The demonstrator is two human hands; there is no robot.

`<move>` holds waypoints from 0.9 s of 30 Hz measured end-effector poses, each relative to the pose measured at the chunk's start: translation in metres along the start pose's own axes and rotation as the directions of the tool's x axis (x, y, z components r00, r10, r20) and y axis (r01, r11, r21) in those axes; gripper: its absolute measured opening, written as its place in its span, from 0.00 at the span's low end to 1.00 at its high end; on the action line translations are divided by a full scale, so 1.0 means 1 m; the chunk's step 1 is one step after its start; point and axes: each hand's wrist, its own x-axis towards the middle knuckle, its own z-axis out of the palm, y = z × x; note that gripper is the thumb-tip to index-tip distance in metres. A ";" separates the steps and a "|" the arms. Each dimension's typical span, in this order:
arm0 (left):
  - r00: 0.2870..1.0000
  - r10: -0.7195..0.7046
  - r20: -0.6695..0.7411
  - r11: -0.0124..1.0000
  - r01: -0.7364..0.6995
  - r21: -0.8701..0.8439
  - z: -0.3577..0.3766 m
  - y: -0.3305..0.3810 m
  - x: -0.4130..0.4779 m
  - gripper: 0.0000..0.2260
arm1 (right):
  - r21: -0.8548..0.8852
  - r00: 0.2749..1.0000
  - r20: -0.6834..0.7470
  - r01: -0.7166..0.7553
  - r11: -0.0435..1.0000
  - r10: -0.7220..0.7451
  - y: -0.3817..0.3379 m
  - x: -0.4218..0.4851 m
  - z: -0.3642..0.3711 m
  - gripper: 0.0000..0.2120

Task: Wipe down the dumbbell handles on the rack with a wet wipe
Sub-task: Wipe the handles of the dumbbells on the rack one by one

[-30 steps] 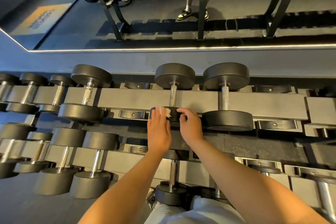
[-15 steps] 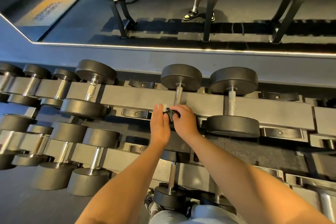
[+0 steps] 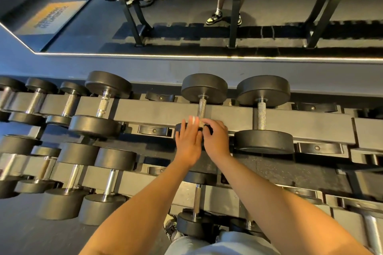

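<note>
A black dumbbell with a knurled steel handle (image 3: 201, 107) lies across the top rail of the rack (image 3: 157, 113). Both my hands are at its near head, which they mostly hide. My left hand (image 3: 188, 143) lies with straight fingers against that head, fingertips blurred. My right hand (image 3: 216, 141) is curled beside it and pinches a small pale wet wipe (image 3: 199, 124) between the two hands, just below the handle. How the wipe is folded is hidden.
A bigger dumbbell (image 3: 261, 116) sits right of my hands and another (image 3: 102, 105) to the left, with several smaller ones beyond. A lower tier holds more dumbbells (image 3: 196, 198). A wall mirror (image 3: 186, 33) behind the rack reflects a person's feet.
Both hands have stayed at the near head of the same dumbbell. My left fingers have slid slightly forward over the wipe, which shows less than before. The view has shifted a little.
</note>
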 end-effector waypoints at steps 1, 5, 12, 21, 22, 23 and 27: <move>0.999 0.025 0.040 1.000 -0.026 0.009 -0.001 0.005 -0.001 0.21 | 0.013 0.999 -0.038 -0.023 1.000 0.024 0.004 0.000 -0.001 0.12; 0.995 0.018 0.093 0.999 -0.016 -0.028 -0.002 0.012 -0.001 0.21 | 0.098 0.994 -0.042 -0.101 0.990 0.105 0.006 0.001 -0.006 0.12; 0.992 -0.101 -0.072 0.921 0.066 -0.383 -0.005 0.001 0.002 0.21 | 0.005 0.999 0.052 0.015 1.000 -0.015 0.002 0.005 0.009 0.11; 0.991 0.055 -0.123 0.997 -0.046 0.069 0.005 0.009 -0.004 0.22 | 0.045 0.988 -0.090 -0.122 0.991 0.126 0.034 -0.004 -0.019 0.13; 0.990 0.049 -0.130 0.996 -0.039 0.082 0.006 0.009 -0.003 0.22 | 0.061 0.977 -0.117 -0.174 0.983 0.180 0.038 -0.005 -0.021 0.13; 0.990 0.038 -0.137 0.996 -0.026 0.090 0.007 0.009 -0.003 0.22 | 0.071 0.967 -0.130 -0.211 0.975 0.219 0.040 -0.005 -0.023 0.13; 0.983 0.048 -0.179 0.995 -0.030 0.099 0.010 0.011 -0.001 0.19 | 0.100 0.991 -0.066 -0.114 0.988 0.120 0.026 -0.001 -0.021 0.12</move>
